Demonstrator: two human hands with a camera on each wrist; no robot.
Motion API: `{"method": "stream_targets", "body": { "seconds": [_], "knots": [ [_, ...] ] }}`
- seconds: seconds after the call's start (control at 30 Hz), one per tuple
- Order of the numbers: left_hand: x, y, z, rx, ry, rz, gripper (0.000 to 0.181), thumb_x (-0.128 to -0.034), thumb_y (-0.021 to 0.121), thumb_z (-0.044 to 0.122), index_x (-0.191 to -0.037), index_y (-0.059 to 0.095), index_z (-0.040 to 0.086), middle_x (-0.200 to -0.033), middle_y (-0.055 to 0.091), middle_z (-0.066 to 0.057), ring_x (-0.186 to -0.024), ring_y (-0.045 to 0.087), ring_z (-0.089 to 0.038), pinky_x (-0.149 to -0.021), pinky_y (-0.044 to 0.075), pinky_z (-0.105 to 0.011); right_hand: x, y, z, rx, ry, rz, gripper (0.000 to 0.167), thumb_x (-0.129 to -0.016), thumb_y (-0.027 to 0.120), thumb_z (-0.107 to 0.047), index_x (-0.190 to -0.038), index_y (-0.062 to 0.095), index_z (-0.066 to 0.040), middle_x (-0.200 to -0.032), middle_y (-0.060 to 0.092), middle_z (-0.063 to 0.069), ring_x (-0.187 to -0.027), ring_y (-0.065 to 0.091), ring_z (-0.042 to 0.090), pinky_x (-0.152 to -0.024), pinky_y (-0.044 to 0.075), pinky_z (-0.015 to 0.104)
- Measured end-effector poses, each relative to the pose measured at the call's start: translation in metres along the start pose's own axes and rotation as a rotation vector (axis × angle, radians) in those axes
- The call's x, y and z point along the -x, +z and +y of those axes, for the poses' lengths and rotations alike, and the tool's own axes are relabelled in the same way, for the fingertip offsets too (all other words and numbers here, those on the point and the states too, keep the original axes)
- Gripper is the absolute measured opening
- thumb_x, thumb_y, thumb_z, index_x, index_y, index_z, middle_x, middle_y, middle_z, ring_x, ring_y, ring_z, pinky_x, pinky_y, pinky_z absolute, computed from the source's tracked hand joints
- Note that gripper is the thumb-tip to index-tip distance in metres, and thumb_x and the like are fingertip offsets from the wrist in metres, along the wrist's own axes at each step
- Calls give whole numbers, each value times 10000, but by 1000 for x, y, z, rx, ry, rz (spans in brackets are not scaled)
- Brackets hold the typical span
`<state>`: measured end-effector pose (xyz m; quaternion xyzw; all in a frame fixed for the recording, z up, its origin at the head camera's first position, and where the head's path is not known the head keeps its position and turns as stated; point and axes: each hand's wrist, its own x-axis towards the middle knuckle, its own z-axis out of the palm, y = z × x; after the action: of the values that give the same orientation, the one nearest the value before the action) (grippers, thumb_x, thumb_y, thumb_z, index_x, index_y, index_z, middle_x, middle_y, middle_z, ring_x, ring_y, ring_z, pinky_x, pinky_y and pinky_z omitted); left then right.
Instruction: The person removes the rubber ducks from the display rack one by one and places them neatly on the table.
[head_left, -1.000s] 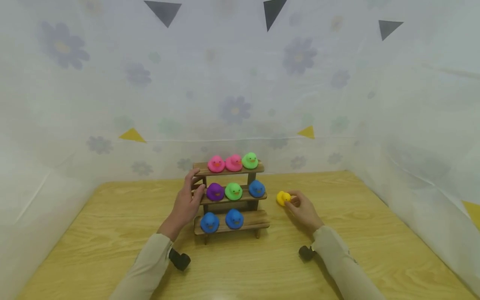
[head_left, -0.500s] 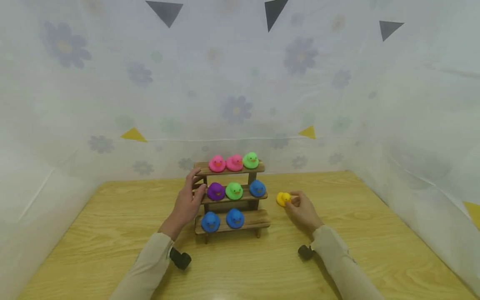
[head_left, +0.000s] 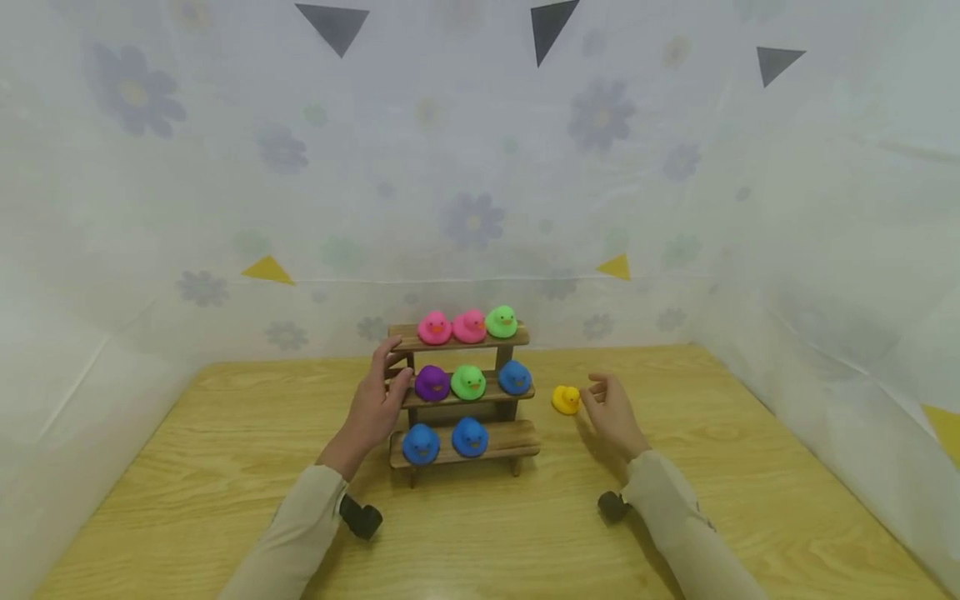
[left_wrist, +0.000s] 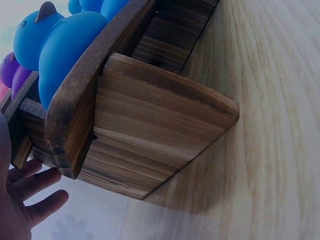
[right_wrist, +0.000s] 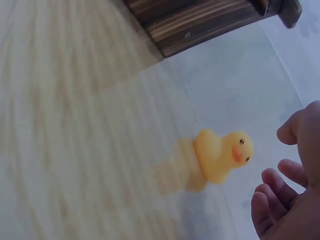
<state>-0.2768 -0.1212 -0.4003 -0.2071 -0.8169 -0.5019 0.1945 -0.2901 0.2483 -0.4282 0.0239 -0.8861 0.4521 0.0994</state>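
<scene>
A three-tier wooden stand (head_left: 487,454) carries small toy ducks. My left hand (head_left: 369,412) rests at its left side, thumb by the middle shelf and a finger at the top shelf's end; in the left wrist view its other fingers (left_wrist: 46,204) stretch out past the wood. A yellow duck (head_left: 566,400) sits upright on the table right of the stand. My right hand (head_left: 615,415) is just right of that duck, apart from it, with loosely bent fingers holding nothing; the right wrist view shows a gap between the hand (right_wrist: 295,200) and the duck (right_wrist: 220,155).
Two pink ducks (head_left: 435,328) and a green one stand on top. Purple (head_left: 432,383), green (head_left: 468,382) and blue (head_left: 514,377) ducks are on the middle shelf. Two blue ducks (head_left: 422,445) occupy the bottom shelf's left and middle. A flower-printed curtain (head_left: 472,167) hangs behind the table (head_left: 480,542).
My right hand has let go of the yellow duck and drawn slightly up and right from it. The duck stays on the table. My left hand holds its place at the stand.
</scene>
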Motion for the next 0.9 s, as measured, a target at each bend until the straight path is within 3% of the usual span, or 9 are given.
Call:
{"method": "stream_targets", "body": {
  "seconds": [0.2, 0.5, 0.73, 0.9],
  "knots": [
    [0, -1, 0, 1, 6, 4, 481, -1028, 428, 188, -1476, 252, 195, -1398, 481, -238, -1204, 546, -409, -906, 481, -547, 1, 3, -17, -6, -46, 63, 362, -995, 474, -143, -1322, 456, 11, -1115, 531, 172, -995, 514, 266, -791, 428, 328],
    [1, -1, -1, -2, 17, 6, 477, -1029, 421, 181, -1476, 253, 186, -1386, 481, -260, -1177, 563, -418, -897, 484, -549, 13, 11, -55, -63, -196, 166, 271, -961, 509, -73, -1218, 545, 8, -999, 569, 151, -897, 527, 221, -721, 429, 254],
    [1, -1, -1, -13, -5, 4, 480, -1029, 422, 178, -1477, 254, 201, -1393, 481, -248, -1133, 587, -420, -837, 509, -539, 21, 20, -80, -96, -381, 180, 225, -948, 539, -22, -1171, 559, -10, -932, 583, 116, -826, 530, 158, -651, 427, 229],
    [1, -1, -1, -9, 11, 14, 484, -1022, 439, 163, -1474, 265, 180, -1377, 494, -259, -1103, 600, -427, -821, 517, -533, 27, 28, -100, -88, -509, 188, 238, -906, 566, 55, -1144, 569, 48, -865, 589, 128, -765, 543, 195, -602, 429, 253]
  ]
}}
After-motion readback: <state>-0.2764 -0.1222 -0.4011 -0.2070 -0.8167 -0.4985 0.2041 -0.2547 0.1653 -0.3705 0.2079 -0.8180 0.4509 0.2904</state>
